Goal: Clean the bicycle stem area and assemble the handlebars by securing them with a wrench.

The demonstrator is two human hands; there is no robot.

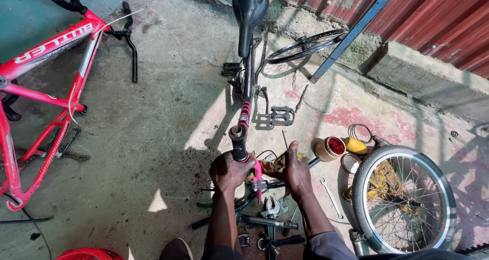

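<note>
Left hand (229, 171) grip closed round head tube (238, 144) of small bike frame (248, 86); right hand (296, 171) grip pinching rag (277, 164). Risk: frame tips onto tools (270, 222) on floor (168, 112).

Stained concrete floor (168, 137). A spoked wheel (402, 199) lies flat on it; just beyond the wheel stand an open tin (330, 148) and a yellow bottle (355, 146); beside its near rim lies a wrench (331, 196); far left of the wheel, a red bicycle frame (46, 97).
</note>
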